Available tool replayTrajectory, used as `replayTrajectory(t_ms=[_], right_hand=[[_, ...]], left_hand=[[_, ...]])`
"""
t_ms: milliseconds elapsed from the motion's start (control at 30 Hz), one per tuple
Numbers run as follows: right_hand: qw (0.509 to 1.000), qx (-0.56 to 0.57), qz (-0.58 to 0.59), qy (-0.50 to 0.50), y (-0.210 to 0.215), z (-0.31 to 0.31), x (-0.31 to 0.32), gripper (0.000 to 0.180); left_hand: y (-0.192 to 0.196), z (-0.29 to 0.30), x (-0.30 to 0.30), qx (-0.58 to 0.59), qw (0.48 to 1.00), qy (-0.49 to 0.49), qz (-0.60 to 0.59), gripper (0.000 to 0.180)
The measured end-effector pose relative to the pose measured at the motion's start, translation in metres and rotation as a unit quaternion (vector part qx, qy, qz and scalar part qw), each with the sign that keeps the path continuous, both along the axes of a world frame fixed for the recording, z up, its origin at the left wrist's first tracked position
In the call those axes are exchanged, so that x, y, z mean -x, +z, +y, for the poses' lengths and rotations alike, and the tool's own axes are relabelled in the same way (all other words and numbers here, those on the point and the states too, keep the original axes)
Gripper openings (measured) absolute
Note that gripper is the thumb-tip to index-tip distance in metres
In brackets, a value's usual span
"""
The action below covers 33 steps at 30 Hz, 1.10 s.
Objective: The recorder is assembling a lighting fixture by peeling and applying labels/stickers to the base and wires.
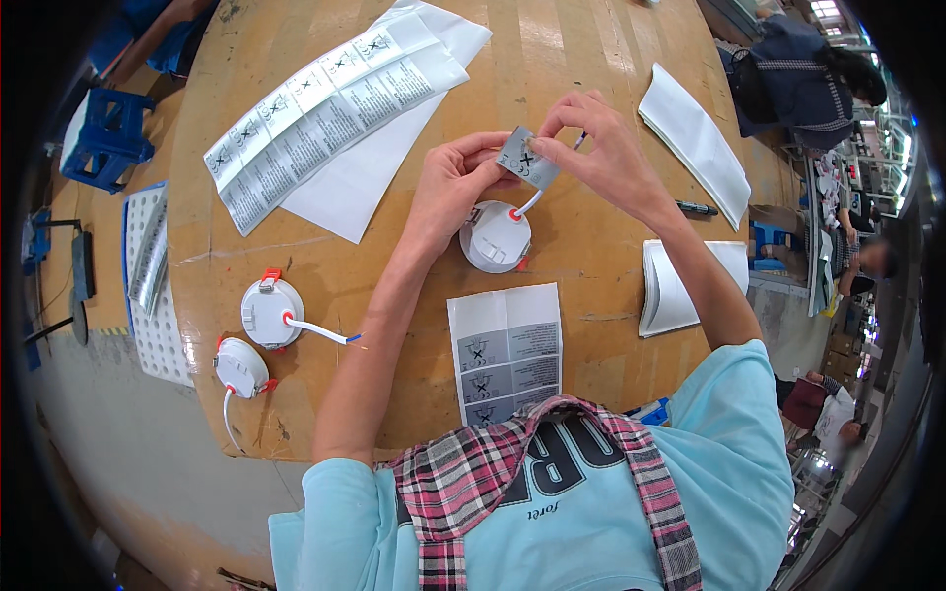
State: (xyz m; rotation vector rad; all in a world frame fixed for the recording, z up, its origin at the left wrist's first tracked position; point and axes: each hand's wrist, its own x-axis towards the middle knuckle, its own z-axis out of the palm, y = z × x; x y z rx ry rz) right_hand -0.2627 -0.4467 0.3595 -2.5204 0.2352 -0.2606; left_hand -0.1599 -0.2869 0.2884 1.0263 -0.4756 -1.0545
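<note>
Label [526, 165] held above bench [581, 59] middle, printed sheet [507, 345] at near edge, two lamps [263, 323] toward near left corner, third lamp [496, 238] just nearer than label, left hand [453, 175] pinching label's left edge, right hand [603, 146] pinching its right, larger sheet [325, 94] toward far left corner.

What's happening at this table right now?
The person's left hand and right hand pinch a small silver label between them, just past a round white fixture. Two similar fixtures lie to the left, and a printed label sheet lies close to the person's body.
</note>
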Motion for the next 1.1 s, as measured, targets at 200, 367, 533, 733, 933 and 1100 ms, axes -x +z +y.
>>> replayTrajectory(t_ms=[200,367,533,733,933,1100], right_hand=[[1.0,0.003,-0.002,0.004,-0.0016,-0.0013,0.0004,0.017],[1.0,-0.001,0.014,-0.008,0.0003,0.0009,0.0018,0.017],[0.999,0.001,0.044,-0.012,0.001,0.0015,0.0013,0.018],[1.0,0.004,0.01,0.0,-0.002,-0.0015,0.0011,0.017],[0.999,-0.004,0.038,-0.012,-0.0005,-0.0001,0.0018,0.018],[1.0,-0.001,0.017,-0.008,-0.0022,0.0001,0.0015,0.018]], left_hand=[[-0.0002,0.0005,0.0009,0.0,1.0,0.001,-0.001,0.029],[0.0001,0.0018,0.001,-0.005,1.0,-0.006,-0.019,0.03],[0.0037,0.0032,0.0008,-0.01,1.0,0.0,-0.022,0.03],[0.0014,0.0017,-0.0003,-0.012,0.999,-0.014,-0.03,0.031],[0.0029,0.0023,0.0004,-0.013,0.999,-0.016,-0.029,0.032],[0.0038,0.0033,0.0003,-0.01,0.999,-0.02,-0.023,0.035]])
